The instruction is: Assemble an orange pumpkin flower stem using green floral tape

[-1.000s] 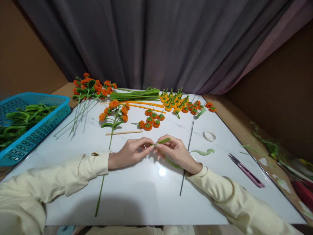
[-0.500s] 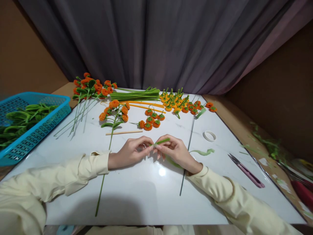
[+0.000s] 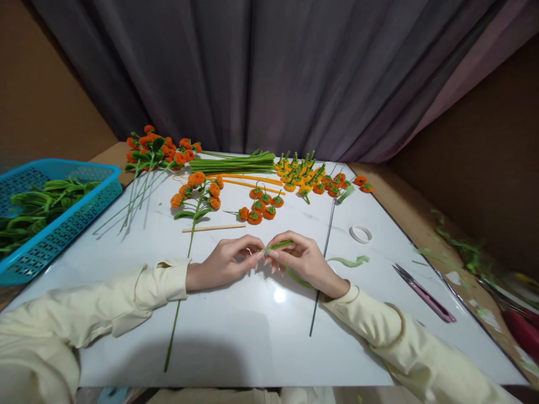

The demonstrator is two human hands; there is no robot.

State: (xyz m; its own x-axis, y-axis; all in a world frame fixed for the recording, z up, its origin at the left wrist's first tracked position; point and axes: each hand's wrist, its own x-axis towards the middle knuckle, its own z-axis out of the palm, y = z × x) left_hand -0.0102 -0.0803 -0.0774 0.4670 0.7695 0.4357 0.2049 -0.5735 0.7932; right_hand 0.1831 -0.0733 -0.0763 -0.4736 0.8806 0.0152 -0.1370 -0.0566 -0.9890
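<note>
Over the middle of the white table, my left hand (image 3: 227, 261) and my right hand (image 3: 307, 262) meet fingertip to fingertip. Both pinch a short green chenille stem (image 3: 281, 244), whose right end runs under my right fingers. A pale green strip of floral tape (image 3: 352, 261) trails from beneath my right hand onto the table. Its end at my fingertips is too small to make out. Just beyond my hands lie several orange pompom flower heads (image 3: 257, 206). Left of them is a flower stalk (image 3: 197, 213) with orange blooms and green leaves, its stem passing under my left forearm.
A blue basket (image 3: 71, 219) of green leaves stands at the left. Behind lie orange flower stalks (image 3: 151, 147), green chenille stems (image 3: 231, 163) and yellow flower heads (image 3: 301, 174). A wooden stick (image 3: 214, 228), white tape ring (image 3: 361, 234), dark rod (image 3: 315, 314) and pink snips (image 3: 425, 294) lie nearer.
The green chenille stem's right end has tipped slightly down toward my right fingers. Both hands stay in nearly the same place, and the things on the table have not moved.
</note>
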